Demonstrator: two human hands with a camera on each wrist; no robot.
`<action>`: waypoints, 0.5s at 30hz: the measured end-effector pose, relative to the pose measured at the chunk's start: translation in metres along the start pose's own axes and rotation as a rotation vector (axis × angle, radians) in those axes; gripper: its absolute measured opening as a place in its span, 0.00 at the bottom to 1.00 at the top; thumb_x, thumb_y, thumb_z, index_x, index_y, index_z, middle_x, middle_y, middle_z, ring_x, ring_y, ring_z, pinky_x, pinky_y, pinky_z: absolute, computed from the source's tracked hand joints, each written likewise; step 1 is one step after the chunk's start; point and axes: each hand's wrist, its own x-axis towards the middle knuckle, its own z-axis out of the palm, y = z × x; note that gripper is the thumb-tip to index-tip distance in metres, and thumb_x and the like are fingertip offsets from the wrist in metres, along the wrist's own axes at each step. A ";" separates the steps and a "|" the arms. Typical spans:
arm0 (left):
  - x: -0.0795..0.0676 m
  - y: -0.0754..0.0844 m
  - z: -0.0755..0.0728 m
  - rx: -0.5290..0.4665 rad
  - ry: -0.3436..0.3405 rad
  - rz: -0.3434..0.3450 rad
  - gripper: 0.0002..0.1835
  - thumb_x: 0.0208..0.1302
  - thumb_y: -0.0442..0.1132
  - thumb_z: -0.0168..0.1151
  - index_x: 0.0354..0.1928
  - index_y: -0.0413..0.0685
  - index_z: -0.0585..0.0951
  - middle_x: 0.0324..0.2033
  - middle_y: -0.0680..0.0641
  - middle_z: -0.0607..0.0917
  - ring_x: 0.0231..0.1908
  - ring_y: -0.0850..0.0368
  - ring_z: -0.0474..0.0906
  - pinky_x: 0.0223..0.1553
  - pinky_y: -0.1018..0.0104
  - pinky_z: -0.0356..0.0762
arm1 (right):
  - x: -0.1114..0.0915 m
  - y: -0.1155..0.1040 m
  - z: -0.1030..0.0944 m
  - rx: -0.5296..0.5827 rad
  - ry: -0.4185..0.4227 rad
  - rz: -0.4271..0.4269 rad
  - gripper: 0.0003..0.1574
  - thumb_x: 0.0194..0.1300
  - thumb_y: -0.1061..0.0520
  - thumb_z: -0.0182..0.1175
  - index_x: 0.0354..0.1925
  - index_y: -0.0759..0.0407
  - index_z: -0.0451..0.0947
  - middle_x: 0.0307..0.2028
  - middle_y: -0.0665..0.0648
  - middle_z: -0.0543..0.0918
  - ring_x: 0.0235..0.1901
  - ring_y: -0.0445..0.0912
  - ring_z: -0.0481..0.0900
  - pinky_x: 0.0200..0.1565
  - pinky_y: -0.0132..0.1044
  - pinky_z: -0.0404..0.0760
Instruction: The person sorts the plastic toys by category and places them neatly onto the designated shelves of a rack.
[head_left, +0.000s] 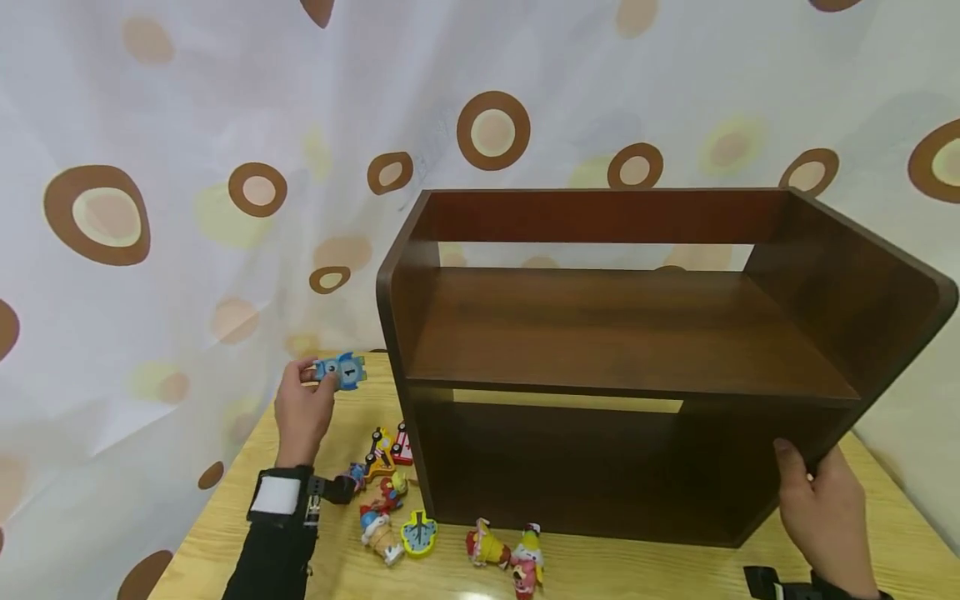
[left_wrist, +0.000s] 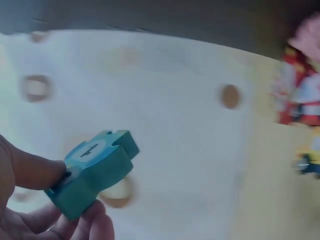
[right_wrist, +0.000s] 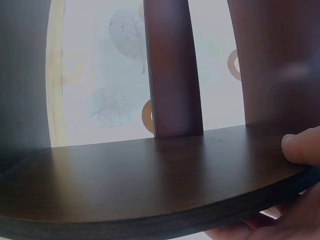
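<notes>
My left hand is raised at the table's left side, pinching a small blue animal-shaped toy block between thumb and fingers. Up close in the left wrist view, the thick block bears a black 1 on a white oval. To the right stands a dark brown two-tier wooden shelf. Low on its right side panel, my right hand grips the front edge. In the right wrist view the thumb lies on the panel's inner face and the fingers curl round the outside.
Left of the shelf lie several small toys: a yellow toy vehicle, an ice-cream-cone figure and a yellow-rimmed blue toy. More figures lie before the shelf on the wooden table. A patterned curtain hangs behind.
</notes>
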 end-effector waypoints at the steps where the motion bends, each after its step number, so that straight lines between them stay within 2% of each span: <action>1: -0.007 0.007 -0.007 -0.019 0.037 0.015 0.24 0.69 0.41 0.55 0.65 0.41 0.71 0.50 0.37 0.79 0.43 0.47 0.78 0.36 0.69 0.70 | 0.000 0.001 -0.002 -0.002 0.001 -0.007 0.29 0.78 0.51 0.40 0.65 0.71 0.60 0.58 0.81 0.70 0.57 0.75 0.68 0.49 0.67 0.68; 5: -0.036 0.040 -0.030 -0.127 0.192 0.126 0.20 0.69 0.41 0.58 0.60 0.41 0.76 0.45 0.47 0.81 0.38 0.59 0.74 0.38 0.74 0.69 | 0.004 0.001 -0.011 -0.010 0.016 -0.025 0.30 0.78 0.51 0.39 0.66 0.72 0.59 0.59 0.81 0.69 0.56 0.75 0.67 0.49 0.68 0.67; 7: -0.052 0.059 -0.043 -0.178 0.229 0.187 0.18 0.69 0.40 0.59 0.58 0.42 0.78 0.42 0.52 0.81 0.37 0.63 0.73 0.40 0.75 0.69 | 0.006 -0.001 -0.013 -0.008 0.022 -0.031 0.30 0.78 0.52 0.39 0.67 0.72 0.58 0.59 0.81 0.68 0.57 0.75 0.67 0.50 0.69 0.67; 9: -0.068 0.076 -0.057 -0.183 0.187 0.260 0.16 0.68 0.38 0.61 0.56 0.43 0.79 0.40 0.57 0.79 0.37 0.65 0.74 0.41 0.77 0.70 | 0.006 -0.002 -0.013 0.001 0.024 -0.030 0.30 0.78 0.52 0.39 0.67 0.72 0.57 0.59 0.81 0.67 0.57 0.74 0.67 0.51 0.69 0.67; 11: -0.084 0.089 -0.070 -0.109 0.105 0.382 0.15 0.65 0.33 0.64 0.54 0.44 0.81 0.39 0.58 0.81 0.36 0.67 0.75 0.41 0.81 0.71 | 0.004 -0.003 -0.009 0.011 0.016 -0.028 0.30 0.79 0.52 0.39 0.67 0.72 0.57 0.60 0.81 0.68 0.57 0.74 0.67 0.51 0.69 0.67; 15: -0.111 0.103 -0.083 0.136 -0.093 0.730 0.18 0.54 0.28 0.72 0.47 0.48 0.83 0.37 0.58 0.84 0.34 0.69 0.75 0.41 0.84 0.72 | -0.001 -0.003 0.000 0.023 -0.013 -0.025 0.31 0.79 0.52 0.39 0.68 0.72 0.57 0.60 0.80 0.68 0.58 0.75 0.67 0.51 0.69 0.68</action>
